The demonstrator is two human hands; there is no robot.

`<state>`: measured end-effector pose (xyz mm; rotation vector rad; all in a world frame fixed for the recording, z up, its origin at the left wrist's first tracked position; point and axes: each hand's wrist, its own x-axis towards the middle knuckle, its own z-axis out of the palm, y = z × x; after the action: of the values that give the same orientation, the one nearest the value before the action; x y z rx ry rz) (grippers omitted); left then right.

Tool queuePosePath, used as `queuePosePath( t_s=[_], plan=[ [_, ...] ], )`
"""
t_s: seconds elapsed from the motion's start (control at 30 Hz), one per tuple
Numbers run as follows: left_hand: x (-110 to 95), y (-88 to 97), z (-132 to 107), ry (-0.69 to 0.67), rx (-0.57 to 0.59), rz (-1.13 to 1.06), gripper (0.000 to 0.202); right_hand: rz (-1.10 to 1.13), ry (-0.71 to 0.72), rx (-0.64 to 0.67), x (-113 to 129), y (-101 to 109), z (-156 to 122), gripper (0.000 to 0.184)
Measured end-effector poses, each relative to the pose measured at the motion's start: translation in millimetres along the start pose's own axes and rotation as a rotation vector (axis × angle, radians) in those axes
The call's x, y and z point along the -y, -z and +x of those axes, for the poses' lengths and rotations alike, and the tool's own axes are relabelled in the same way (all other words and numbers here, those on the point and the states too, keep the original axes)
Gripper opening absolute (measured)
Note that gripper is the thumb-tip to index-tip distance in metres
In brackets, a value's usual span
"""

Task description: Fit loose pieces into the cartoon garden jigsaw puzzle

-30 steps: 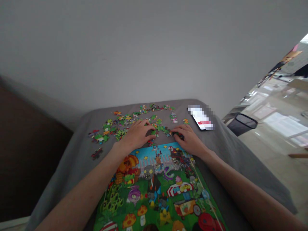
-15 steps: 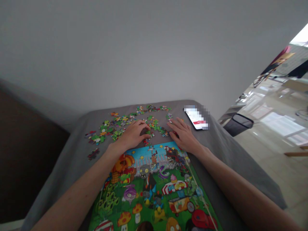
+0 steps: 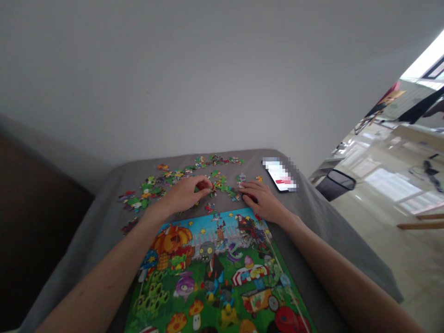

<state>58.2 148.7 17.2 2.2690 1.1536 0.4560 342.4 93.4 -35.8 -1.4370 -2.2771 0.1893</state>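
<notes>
Between the two hands we find a cluster of small, mostly green, interlocking jigsaw pieces (image 3: 225, 188), flat on the worktop (image 3: 315, 226), which is draped in plain grey cloth. The cluster's long axis appears to slant from far left to near right.

The left hand (image 3: 187, 191) is at the cluster's left side, so from it the cluster lies to the right. Its fingers are curled and the thumb tip comes close to the fingertips; we cannot tell whether a piece is pinched there. The right hand (image 3: 264, 200) is at the cluster's near right end, palm down, with its fingers pointing left and the thumb below them. Something dark shows under its palm, and we cannot tell whether it is gripped. Both hands are near the cluster; we judge neither to be clearly nearer.

A small red, multicoloured piece (image 3: 209, 208) lies just below the left hand, apart from the cluster. Left of and beyond the left hand we note a loose spread of multicoloured pieces (image 3: 149, 190). An orange piece (image 3: 259, 178) lies beyond the right hand.

Nearest us, a large rectangular printed sheet with a green ground and cartoon figures (image 3: 217, 273) lies between the forearms. A black-edged smartphone with a lit screen (image 3: 279, 175) lies beyond the right hand, to its right. A pale grey wall (image 3: 194, 78) stands behind the worktop.
</notes>
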Motion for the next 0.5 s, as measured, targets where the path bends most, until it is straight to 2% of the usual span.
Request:
queuePosePath(
  t_s=[0.13,0.33,0.5],
  plan=[
    [2.1,-2.2,1.7,-0.005,0.019,0.023,0.027,-0.03,-0.041,-0.013,4.9,1.1,1.6,0.033],
    [10.5,-4.8,4.2,-0.049,-0.012,0.051,0.03,-0.126,-0.199,-0.024,4.9,-4.2,2.7,0.044],
    [9.0,-5.5,4.8,-0.032,0.001,0.026,0.028,-0.14,-0.302,-0.059,-0.3,-10.9,17.4,0.045]
  ],
)
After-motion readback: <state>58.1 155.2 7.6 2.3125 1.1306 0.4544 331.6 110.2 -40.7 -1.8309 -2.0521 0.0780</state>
